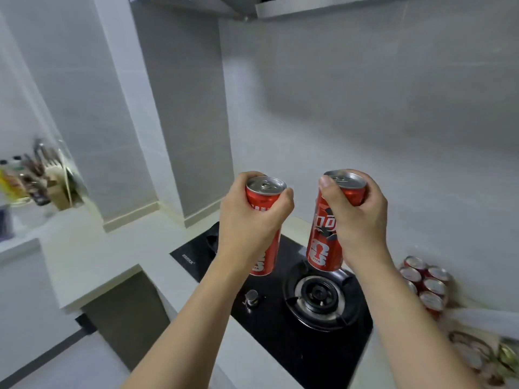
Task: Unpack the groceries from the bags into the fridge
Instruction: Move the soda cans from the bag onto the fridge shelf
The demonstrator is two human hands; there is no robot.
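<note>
A pale worktop (pixel 92 265) wraps a grey-tiled kitchen corner, with a black glass gas hob (pixel 323 343) set into it at 6 o'clock and a range hood (pixel 323 7) at 12. The left hand (pixel 247 220) grips one red slim cola can (pixel 262 259); the right hand (pixel 358 217) grips a second red can (pixel 323 242), printed "FIFA", both upright above the hob. A wrapped pack of red cans (pixel 427 284) lies at 4 o'clock. Blurred bottles (pixel 16 181) stand at 9 o'clock.

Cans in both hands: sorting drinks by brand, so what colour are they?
Red with silver tops, left can and right can, seen in the head view.
</note>
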